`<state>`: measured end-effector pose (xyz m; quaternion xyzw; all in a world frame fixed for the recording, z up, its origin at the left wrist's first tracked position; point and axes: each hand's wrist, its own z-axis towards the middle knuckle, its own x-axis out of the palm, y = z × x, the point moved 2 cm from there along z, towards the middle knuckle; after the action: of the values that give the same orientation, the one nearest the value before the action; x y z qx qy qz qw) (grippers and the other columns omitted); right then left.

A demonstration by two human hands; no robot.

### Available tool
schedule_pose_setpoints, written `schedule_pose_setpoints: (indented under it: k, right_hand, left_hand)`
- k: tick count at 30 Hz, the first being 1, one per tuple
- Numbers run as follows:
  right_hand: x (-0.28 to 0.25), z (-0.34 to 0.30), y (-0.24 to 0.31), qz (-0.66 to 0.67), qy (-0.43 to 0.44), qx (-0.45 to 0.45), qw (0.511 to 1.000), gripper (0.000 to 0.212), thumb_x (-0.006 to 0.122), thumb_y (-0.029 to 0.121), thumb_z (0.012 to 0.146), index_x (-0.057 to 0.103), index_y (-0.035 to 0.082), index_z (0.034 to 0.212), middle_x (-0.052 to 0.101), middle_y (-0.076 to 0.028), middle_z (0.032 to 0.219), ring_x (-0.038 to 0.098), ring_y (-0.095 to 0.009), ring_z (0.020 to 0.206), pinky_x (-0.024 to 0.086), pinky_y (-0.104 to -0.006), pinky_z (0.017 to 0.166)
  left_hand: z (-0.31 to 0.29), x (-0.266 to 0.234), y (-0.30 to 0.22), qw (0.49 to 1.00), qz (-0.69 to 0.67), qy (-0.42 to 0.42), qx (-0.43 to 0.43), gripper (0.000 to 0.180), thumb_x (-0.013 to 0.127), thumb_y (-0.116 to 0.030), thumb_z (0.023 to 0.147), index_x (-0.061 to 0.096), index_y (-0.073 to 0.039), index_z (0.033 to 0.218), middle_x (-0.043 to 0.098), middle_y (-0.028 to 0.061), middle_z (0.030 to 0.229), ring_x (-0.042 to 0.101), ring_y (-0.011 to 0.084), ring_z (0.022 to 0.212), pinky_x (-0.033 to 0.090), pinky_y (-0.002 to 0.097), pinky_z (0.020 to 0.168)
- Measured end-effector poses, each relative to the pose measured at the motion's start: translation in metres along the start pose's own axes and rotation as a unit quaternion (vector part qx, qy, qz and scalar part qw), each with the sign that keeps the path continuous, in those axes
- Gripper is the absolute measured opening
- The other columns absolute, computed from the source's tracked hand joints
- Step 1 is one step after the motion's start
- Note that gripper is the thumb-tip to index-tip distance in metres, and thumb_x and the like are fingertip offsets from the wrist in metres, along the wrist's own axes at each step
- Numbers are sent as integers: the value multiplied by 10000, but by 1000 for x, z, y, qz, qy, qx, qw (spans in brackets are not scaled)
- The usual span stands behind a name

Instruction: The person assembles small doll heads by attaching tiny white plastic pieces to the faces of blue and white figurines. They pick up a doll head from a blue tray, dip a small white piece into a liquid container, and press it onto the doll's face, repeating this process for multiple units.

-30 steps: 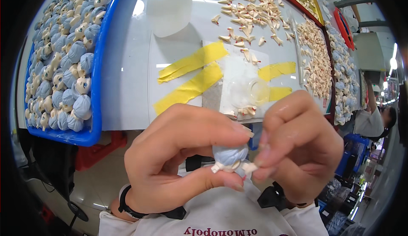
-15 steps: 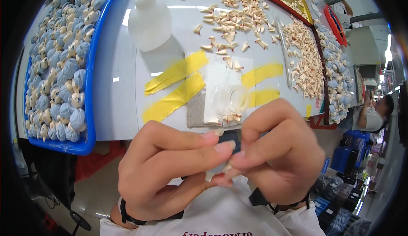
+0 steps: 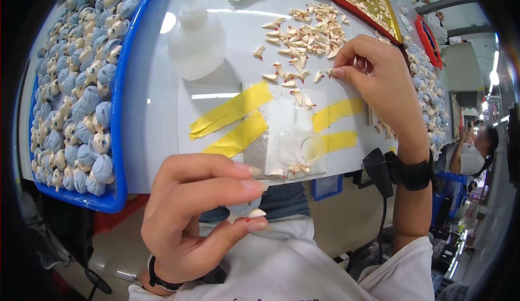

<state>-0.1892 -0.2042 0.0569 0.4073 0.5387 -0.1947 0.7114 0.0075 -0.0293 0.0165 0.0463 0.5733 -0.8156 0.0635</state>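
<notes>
Shifted forward, the right hand (image 3: 376, 68) is closed on a cream piece (image 3: 329, 73); a blue-haired doll head (image 3: 245, 207) is gripped by the left hand (image 3: 187, 211).

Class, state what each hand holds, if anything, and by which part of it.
The left hand pinches a small blue-haired head by opposite sides. The right hand is at a small cream piece; whether it is gripped cannot be told.

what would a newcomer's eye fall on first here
Probably the blue plastic tray at far left, packed with pale blue and cream doll heads. Next, the long yellow tape strips near the middle and, below them, the left hand, holding a small blue and cream piece.
</notes>
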Motion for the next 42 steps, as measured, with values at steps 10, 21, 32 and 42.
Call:
schedule_pose_setpoints:
  k: [10, 21, 32, 42]
  right_hand:
    - [-21, -30, -3, 233, -107, 67, 964, 54, 597, 1, 727, 546, -10, 741, 604, -69, 795, 558, -109, 685, 441, -241, 635]
    - [-21, -91, 5, 435, -194, 105, 873, 87, 542, -38, 734, 531, -2, 812, 547, -66, 813, 495, -103, 686, 396, -222, 640]
    - [-4, -106, 8, 357, -231, 138, 895, 137, 603, -45, 761, 612, -37, 898, 609, -95, 824, 576, -134, 718, 450, -232, 675]
    - [-11, -97, -1, 200, -314, 110, 922, 110, 639, -18, 770, 617, -30, 878, 599, -56, 840, 569, -124, 754, 458, -228, 710]
  left_hand:
    - [-2, -7, 3, 999, -45, -19, -6, 378, 741, -93, 679, 526, -7, 978, 461, 149, 1009, 585, 217, 764, 491, 268, 623]
    - [-7, 7, -1, 967, -228, -67, -95, 418, 777, -132, 647, 521, -17, 957, 484, 125, 979, 595, 198, 717, 493, 223, 565]
    - [-10, 18, -8, 892, -364, -131, -234, 542, 811, -218, 617, 480, -12, 993, 504, 124, 994, 604, 206, 757, 500, 232, 584]
    - [-12, 19, 3, 909, -365, -117, -162, 580, 822, -153, 592, 471, -18, 1033, 533, 132, 945, 600, 243, 813, 508, 275, 659]
